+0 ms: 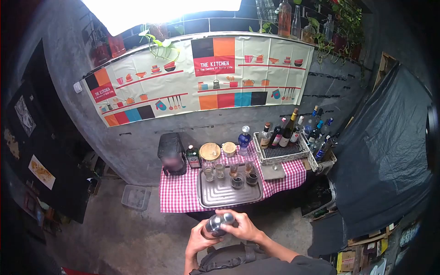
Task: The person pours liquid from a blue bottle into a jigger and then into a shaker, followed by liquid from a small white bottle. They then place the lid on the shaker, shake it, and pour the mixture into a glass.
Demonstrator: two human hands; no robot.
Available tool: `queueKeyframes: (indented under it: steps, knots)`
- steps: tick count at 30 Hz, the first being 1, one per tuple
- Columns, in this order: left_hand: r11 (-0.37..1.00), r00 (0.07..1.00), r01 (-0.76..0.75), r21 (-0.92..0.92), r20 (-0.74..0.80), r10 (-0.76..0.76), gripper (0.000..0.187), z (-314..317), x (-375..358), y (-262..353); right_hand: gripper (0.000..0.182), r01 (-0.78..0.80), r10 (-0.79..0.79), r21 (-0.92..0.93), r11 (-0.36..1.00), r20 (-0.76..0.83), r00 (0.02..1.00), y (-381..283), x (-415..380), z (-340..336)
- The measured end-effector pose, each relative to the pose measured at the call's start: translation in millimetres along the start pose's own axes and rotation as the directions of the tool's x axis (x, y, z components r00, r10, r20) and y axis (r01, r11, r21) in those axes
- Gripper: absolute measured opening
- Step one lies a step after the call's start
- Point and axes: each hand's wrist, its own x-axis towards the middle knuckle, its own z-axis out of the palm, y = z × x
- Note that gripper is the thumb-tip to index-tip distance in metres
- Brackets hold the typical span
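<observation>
Hands met on a steel shaker [216, 224], which we held in front of us, short of the tabletop [181, 195]. Our left hand [198, 238] wrapped its lower body; our right hand [240, 226] closed over the cap end. We judged this the shaking or sealing step. Next, we would need a firm hold and aim toward the glasses [229, 172] on the tray [224, 196].

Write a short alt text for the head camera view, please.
Both hands, left and right, grip a metal shaker in front of a checked table. On it stand a steel tray with glasses, jars and bottles.
</observation>
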Motion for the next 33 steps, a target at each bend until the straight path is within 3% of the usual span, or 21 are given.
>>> queueKeyframes:
  steps: [3,5,7,9,11,13,15,16,19,21,23,25,27,28,31,33]
  knots:
    - [0.995,0.996,-0.084,-0.055,-0.042,0.081,0.071,-1,2,-13,0.062,0.348,-0.336,-0.145,0.926,0.103,0.936,-6,-5,7]
    - [0.995,0.997,-0.075,-0.063,-0.026,0.074,0.070,3,1,-17,0.061,0.429,-0.404,-0.248,0.869,0.148,0.903,-11,1,13]
    - [0.992,0.988,0.125,-0.036,0.099,-0.121,0.063,6,1,-17,0.058,0.285,-0.273,-0.266,0.921,0.083,0.959,-17,8,17]
    - [0.995,0.992,0.097,-0.033,0.089,-0.094,0.063,6,2,-10,0.053,-0.038,0.037,-0.098,0.994,-0.021,0.999,-28,11,12]
    - [0.999,0.998,0.030,-0.021,0.060,-0.029,0.063,3,4,-3,0.051,-0.178,0.177,0.006,0.984,-0.113,0.978,-14,5,8]
    - [0.997,0.998,0.044,-0.058,0.041,-0.042,0.066,-1,4,-1,0.052,-0.142,0.152,0.076,0.987,-0.141,0.978,9,-8,8]
    - [0.993,0.995,-0.102,0.055,-0.001,0.102,0.066,-3,7,10,0.055,0.139,-0.140,-0.010,0.990,-0.090,0.986,6,-18,8]
    - [0.993,0.996,-0.084,0.079,-0.019,0.086,0.064,0,7,8,0.062,0.255,-0.258,-0.104,0.961,-0.019,0.966,-3,-18,7]
    - [1.000,0.997,-0.004,0.014,0.072,0.003,0.064,11,9,-5,0.064,0.373,-0.363,-0.265,0.889,0.088,0.927,-12,-9,11]
    - [0.994,0.985,0.082,-0.068,0.158,-0.071,0.061,19,8,-19,0.060,0.232,-0.237,-0.251,0.940,0.012,0.971,-16,-1,9]
    - [0.996,0.995,0.015,-0.085,0.099,-0.007,0.063,25,9,6,0.053,-0.049,0.043,-0.085,0.995,-0.075,0.996,-20,1,0]
    - [1.000,0.997,0.007,0.012,0.074,-0.008,0.067,18,12,2,0.056,-0.101,0.109,0.061,0.993,-0.147,0.983,0,-5,-2]
    - [0.993,0.997,-0.078,0.088,0.016,0.077,0.064,13,12,3,0.056,-0.039,0.040,0.024,0.999,-0.078,0.996,1,-19,-4]
    - [0.993,0.997,-0.078,0.088,0.010,0.078,0.064,13,13,1,0.056,0.169,-0.170,-0.024,0.985,-0.073,0.983,5,-21,-1]
    - [0.992,0.991,-0.126,0.003,-0.036,0.126,0.062,18,13,-1,0.057,0.390,-0.382,-0.281,0.877,0.087,0.920,-1,-17,-2]
    - [1.000,0.998,-0.025,-0.012,0.055,0.025,0.064,23,10,5,0.056,0.329,-0.323,-0.272,0.904,0.068,0.944,-11,-6,-2]
